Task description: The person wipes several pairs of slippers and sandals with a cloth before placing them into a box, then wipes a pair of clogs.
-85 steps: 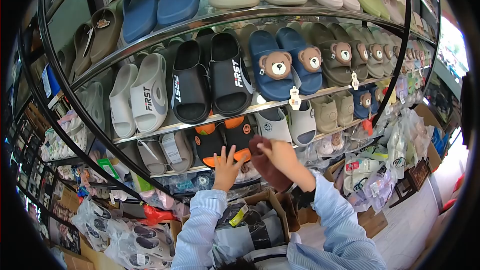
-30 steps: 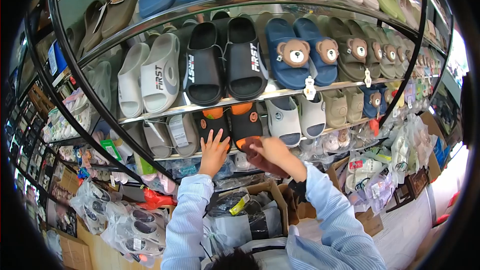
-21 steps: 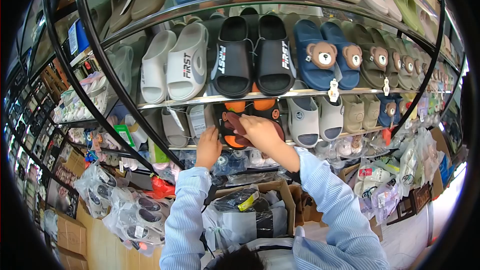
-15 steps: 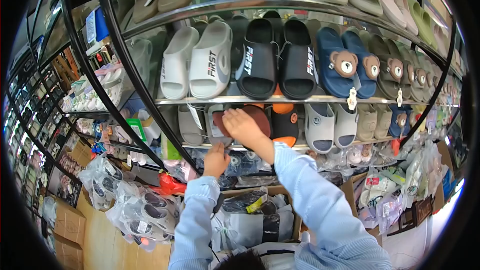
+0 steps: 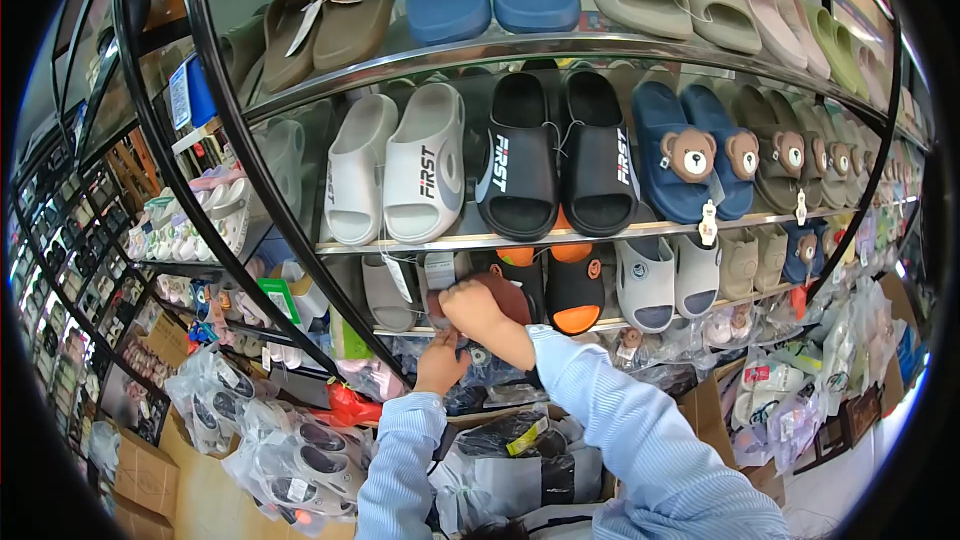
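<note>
On the lower shelf, my right hand is closed on a reddish-brown cloth, which lies over the front of a grey slipper. Just below and to the left, my left hand has its fingers drawn together at the toe end of that slipper, by the shelf edge. The exact grip is partly hidden by the cloth and my right hand. Beside them stand another grey slipper with a white tag on the left and a black and orange slipper on the right.
Above my hands, the shelf edge carries white slippers, black slippers and blue bear slippers. A black rack post slants down at the left. Bagged slippers and an open carton of packed goods sit below.
The view has tilted up, so the shelves sit lower in the picture. My right hand has curled from flat on the cloth into a closed grip. My left hand stays at the slipper's toe.
</note>
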Demonstrator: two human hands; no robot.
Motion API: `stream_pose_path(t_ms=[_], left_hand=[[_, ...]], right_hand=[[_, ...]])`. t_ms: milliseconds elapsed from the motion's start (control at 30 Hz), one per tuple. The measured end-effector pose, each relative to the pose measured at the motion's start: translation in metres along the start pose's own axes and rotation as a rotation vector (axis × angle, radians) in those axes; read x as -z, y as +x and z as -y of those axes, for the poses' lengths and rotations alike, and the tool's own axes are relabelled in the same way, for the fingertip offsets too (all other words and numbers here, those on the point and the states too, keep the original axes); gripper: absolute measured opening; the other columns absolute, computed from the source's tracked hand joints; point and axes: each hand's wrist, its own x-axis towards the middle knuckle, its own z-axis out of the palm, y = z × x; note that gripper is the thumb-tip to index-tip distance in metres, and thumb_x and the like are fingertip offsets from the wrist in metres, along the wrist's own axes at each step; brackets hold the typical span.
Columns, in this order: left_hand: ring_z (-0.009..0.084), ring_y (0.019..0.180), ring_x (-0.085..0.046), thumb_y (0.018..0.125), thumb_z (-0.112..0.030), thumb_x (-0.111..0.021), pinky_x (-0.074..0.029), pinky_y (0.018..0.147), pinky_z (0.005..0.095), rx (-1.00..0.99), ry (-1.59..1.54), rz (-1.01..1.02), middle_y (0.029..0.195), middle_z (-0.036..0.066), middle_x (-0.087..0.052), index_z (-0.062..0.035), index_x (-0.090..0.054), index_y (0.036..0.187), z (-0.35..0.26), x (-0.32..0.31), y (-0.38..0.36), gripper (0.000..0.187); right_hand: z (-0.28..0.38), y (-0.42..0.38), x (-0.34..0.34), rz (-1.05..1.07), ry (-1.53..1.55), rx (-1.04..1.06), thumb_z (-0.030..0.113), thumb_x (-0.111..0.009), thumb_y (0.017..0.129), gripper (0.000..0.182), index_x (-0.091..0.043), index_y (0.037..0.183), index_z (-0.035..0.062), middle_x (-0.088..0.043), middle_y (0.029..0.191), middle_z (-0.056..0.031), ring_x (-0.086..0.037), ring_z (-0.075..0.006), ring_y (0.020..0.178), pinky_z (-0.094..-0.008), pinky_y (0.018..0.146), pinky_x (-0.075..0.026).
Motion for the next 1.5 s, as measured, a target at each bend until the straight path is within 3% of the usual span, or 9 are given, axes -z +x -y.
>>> stream_pose_path(t_ms=[200, 367, 467, 633, 833, 1067, 1200, 1333, 1500], left_hand=[[0.0359, 0.114, -0.054, 0.077, -0.026, -0.06, -0.042, 0.1, 0.0394, 0.004, 0.003, -0.041, 0.122, 0.024, -0.056, 0.0076, -0.057, 0.114, -0.008, -0.006, 0.006, 0.05], [0.0353, 0.119, -0.051, 0.077, -0.028, -0.061, -0.043, 0.099, 0.0402, 0.014, 0.042, -0.009, 0.13, 0.023, -0.051, 0.0041, -0.053, 0.122, -0.006, -0.011, 0.003, 0.057], [0.0361, 0.123, -0.046, 0.076, -0.024, -0.061, -0.036, 0.105, 0.0417, 0.043, 0.018, 0.032, 0.13, 0.024, -0.051, 0.0063, -0.049, 0.126, -0.015, -0.002, 0.007, 0.06], [0.037, 0.126, -0.043, 0.075, -0.018, -0.06, -0.036, 0.105, 0.0432, -0.099, -0.009, -0.16, 0.136, 0.021, -0.045, 0.0021, -0.045, 0.13, -0.059, 0.021, 0.021, 0.06], [0.0364, 0.13, -0.037, 0.075, -0.015, -0.058, -0.033, 0.106, 0.0447, -0.306, 0.03, -0.103, 0.144, 0.017, -0.035, 0.0002, -0.037, 0.137, -0.11, 0.008, 0.035, 0.067], [0.0357, 0.132, -0.034, 0.076, -0.014, -0.058, -0.028, 0.109, 0.0442, -0.225, 0.081, -0.152, 0.144, 0.017, -0.037, 0.0022, -0.039, 0.136, -0.128, -0.007, 0.049, 0.065], [0.0366, 0.132, -0.035, 0.075, -0.014, -0.059, -0.028, 0.109, 0.0445, -0.19, 0.092, -0.136, 0.141, 0.021, -0.038, 0.0057, -0.041, 0.133, -0.134, -0.015, 0.051, 0.064], [0.0364, 0.13, -0.038, 0.077, -0.018, -0.056, -0.029, 0.108, 0.0446, -0.193, 0.107, -0.136, 0.138, 0.022, -0.042, 0.0066, -0.046, 0.128, -0.133, -0.017, 0.057, 0.058], [0.0333, 0.128, -0.042, 0.079, -0.024, -0.056, -0.032, 0.108, 0.0424, -0.164, 0.188, -0.074, 0.138, 0.02, -0.045, 0.0044, -0.049, 0.128, -0.134, -0.014, 0.063, 0.057]], right_hand=[[-0.044, -0.024, 0.003, -0.575, -0.421, 0.051, 0.015, -0.056, 0.073, 0.024, -0.067, 0.087, -0.0004, -0.067, 0.095, -0.0185, -0.061, -0.0295, 0.096, -0.04, 0.089, -0.044], [-0.058, -0.055, -0.03, -0.48, -0.338, 0.185, 0.018, -0.057, 0.07, 0.019, -0.069, 0.074, 0.0025, -0.068, 0.084, -0.0158, -0.064, -0.0284, 0.085, -0.0397, 0.082, -0.047], [-0.047, -0.05, 0.014, -0.428, -0.315, 0.0, 0.019, -0.061, 0.06, 0.014, -0.061, 0.062, 0.006, -0.061, 0.065, -0.0112, -0.06, -0.0243, 0.06, -0.0362, 0.057, -0.047], [-0.072, -0.068, 0.06, -0.639, -0.297, 0.138, 0.014, -0.057, 0.069, 0.02, -0.061, 0.083, 0.0005, -0.065, 0.087, -0.0125, -0.062, -0.0265, 0.086, -0.0361, 0.079, -0.047], [-0.114, -0.126, 0.033, -0.112, -0.048, 0.019, 0.017, -0.072, 0.059, 0.036, -0.062, 0.09, 0.0016, -0.065, 0.096, -0.0154, -0.062, -0.0262, 0.095, -0.0357, 0.086, -0.046], [-0.141, -0.148, 0.078, -0.435, -0.164, -0.04, 0.015, -0.07, 0.063, 0.037, -0.062, 0.096, 0.0018, -0.065, 0.099, -0.015, -0.062, -0.0284, 0.096, -0.0377, 0.084, -0.047], [-0.156, -0.182, 0.043, 0.036, 0.0, -0.16, 0.032, -0.067, 0.074, 0.025, -0.063, 0.074, 0.0069, -0.066, 0.081, -0.0131, -0.065, -0.0293, 0.079, -0.0414, 0.068, -0.05], [-0.155, -0.176, 0.068, -0.047, 0.038, -0.254, 0.033, -0.066, 0.076, 0.026, -0.063, 0.075, 0.0071, -0.065, 0.076, -0.0139, -0.064, -0.031, 0.073, -0.0424, 0.065, -0.049], [-0.15, -0.148, 0.081, -0.568, -0.085, -0.092, 0.017, -0.072, 0.067, 0.03, -0.061, 0.092, 0.0045, -0.065, 0.099, -0.0124, -0.062, -0.0269, 0.094, -0.0378, 0.081, -0.047]])
